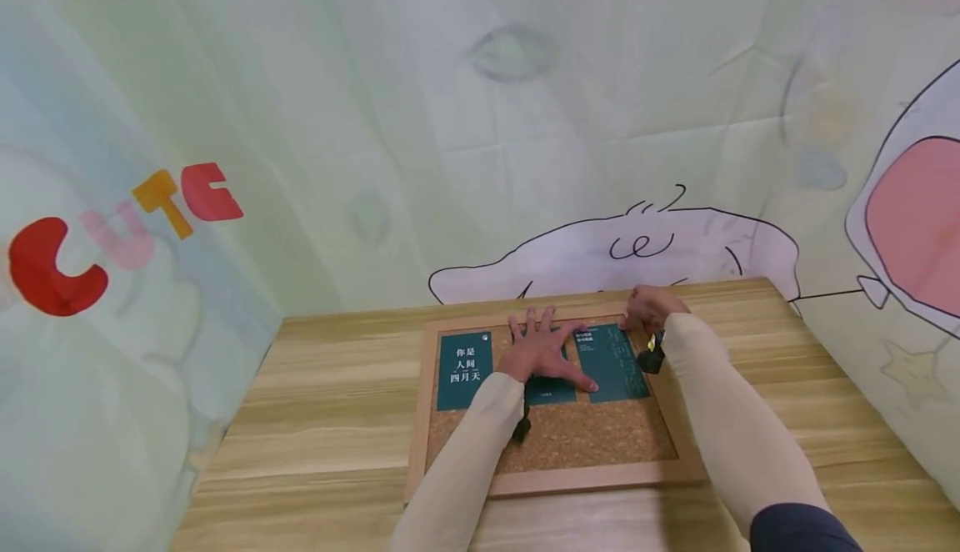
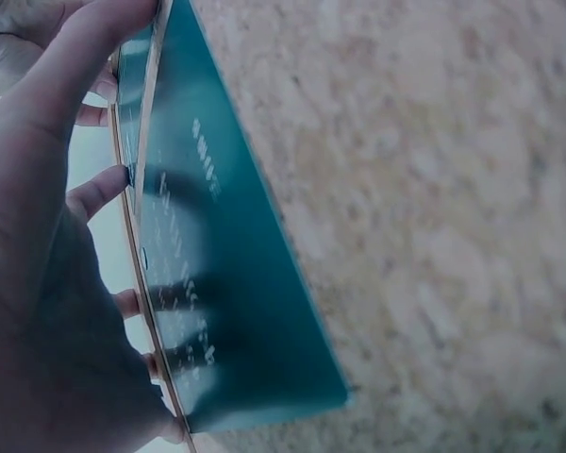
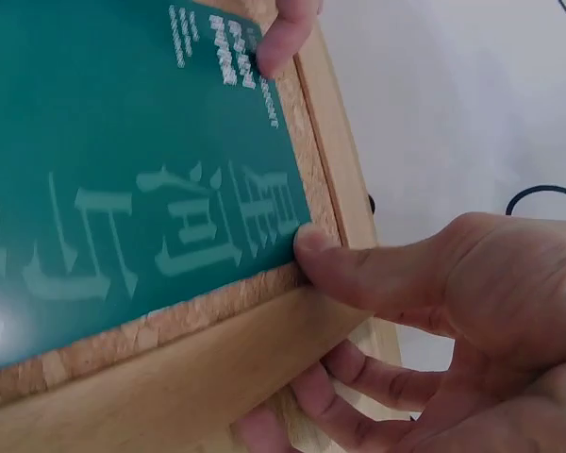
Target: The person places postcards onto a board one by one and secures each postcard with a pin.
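A cork board in a light wooden frame lies on the wooden table. Three teal cards with white writing lie side by side on its upper half: left, middle, right. My left hand lies flat with spread fingers on the middle card, its thumb reaching onto the right card. My right hand is at the board's far right corner. Its thumb presses the right card's corner, and its fingers curl round the frame's outer edge.
A pale printed cloth backdrop hangs close behind and on both sides of the table. The lower half of the cork is bare. Bare table wood lies left and right of the board. A small black wrist camera sits on each forearm.
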A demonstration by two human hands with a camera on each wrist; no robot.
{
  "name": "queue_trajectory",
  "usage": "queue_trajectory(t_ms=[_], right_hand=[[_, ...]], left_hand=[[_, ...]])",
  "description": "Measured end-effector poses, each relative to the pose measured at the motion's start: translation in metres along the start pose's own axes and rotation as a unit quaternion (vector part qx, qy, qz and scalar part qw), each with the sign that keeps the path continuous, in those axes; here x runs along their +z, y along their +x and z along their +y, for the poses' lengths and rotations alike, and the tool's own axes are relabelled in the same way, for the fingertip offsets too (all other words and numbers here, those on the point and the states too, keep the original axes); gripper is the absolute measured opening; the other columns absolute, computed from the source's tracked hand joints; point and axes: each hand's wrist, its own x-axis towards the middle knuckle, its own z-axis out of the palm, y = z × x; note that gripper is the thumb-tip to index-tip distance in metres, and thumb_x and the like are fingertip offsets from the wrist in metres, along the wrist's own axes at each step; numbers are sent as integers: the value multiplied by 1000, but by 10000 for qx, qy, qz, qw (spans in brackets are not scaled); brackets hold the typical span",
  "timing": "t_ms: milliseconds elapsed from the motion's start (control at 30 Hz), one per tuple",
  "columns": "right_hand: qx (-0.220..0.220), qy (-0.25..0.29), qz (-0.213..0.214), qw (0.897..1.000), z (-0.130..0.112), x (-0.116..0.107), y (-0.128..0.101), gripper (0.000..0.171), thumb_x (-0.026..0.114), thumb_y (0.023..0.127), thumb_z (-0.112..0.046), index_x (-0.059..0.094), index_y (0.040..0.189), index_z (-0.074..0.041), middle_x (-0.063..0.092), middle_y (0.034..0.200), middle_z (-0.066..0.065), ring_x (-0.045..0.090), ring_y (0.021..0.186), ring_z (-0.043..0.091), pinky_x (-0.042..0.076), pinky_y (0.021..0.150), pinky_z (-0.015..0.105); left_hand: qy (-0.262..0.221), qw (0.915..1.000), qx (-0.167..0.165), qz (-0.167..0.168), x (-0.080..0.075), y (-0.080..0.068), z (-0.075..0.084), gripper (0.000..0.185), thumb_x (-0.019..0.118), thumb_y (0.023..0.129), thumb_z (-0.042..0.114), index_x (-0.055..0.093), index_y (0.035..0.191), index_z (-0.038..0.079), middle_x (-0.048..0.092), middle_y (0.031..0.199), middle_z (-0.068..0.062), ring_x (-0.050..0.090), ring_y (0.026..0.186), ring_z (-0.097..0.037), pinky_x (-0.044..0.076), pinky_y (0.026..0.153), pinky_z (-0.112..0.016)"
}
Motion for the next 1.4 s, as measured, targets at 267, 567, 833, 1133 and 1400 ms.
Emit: queue_trajectory(t_ms=[267,567,833,1133,1400], right_hand=[[81,197,132,9997,2,1,-1,51,73,95,-6,47,137,6,50,134,27,51,114,39,49,100,52],[331,129,164,9992,11,3,22,58,78,91,-10,49,140,4,50,136,28,49,117,41,46,103,58],[56,23,245,9997,6,11,19,57,77,92,-12,49,140,3,53,136,30,54,118,44,47,101,60],[-611,6,140,9980,5,20,4,60,67,101,-12,37,148,9,47,139,33,50,121,46,44,105,62],[-1340,29,255,9906,28,24,1,69,66,101,-18,30,152,10,36,149,40,51,125,52,52,93,64]], left_hand=[[47,10000,-7,5,-1,1,3,105,80,71,75,30,160,50,2,174,-9,-10,157,-41,-8,115,-73],[31,9999,-46,-90,-1,3,3,105,80,71,75,30,160,49,2,174,-8,-11,157,-40,-9,115,-72],[15,10000,-60,-3,1,4,-9,108,78,72,76,25,162,48,4,174,-8,-7,157,-43,-7,116,-72],[91,9997,-28,235,0,7,-20,106,71,74,81,26,163,45,14,172,-10,6,157,-44,0,118,-71],[769,9945,42,709,-4,1,-33,103,60,77,88,27,163,43,29,168,-12,29,152,-37,20,117,-68]])
